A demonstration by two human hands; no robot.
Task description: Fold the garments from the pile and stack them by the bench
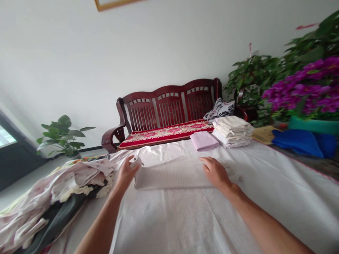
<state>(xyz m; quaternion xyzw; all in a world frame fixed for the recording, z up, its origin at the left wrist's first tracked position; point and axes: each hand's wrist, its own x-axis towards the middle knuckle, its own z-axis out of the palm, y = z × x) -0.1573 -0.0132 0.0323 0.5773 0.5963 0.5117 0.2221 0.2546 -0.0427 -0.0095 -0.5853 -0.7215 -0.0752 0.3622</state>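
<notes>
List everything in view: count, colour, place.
Ribbed fabric piece: 1, pale grey, front centre
Folded cloth: 1, lilac, right of centre
Folded cloth stack: 1, white, right
Rumpled clothes heap: 1, pink, cream, dark, left
Spread sheet: 1, white, beneath clothes
Wall: 1, white, back
Carved wooden bench: 1, dark red, before wall
Floral seat pad: 1, red, on bench
Patterned cushions: count unclear, black-white, bench's right end
Picture frame: 1, gold, top
Leafy plants: several, green, left and right
Flower bunch: 1, purple, right
Pot: 1, teal, under flowers
Cloth: 1, blue, right
Left hand: 1, bare, fabric's left end
Right hand: 1, bare, fabric's right end
</notes>
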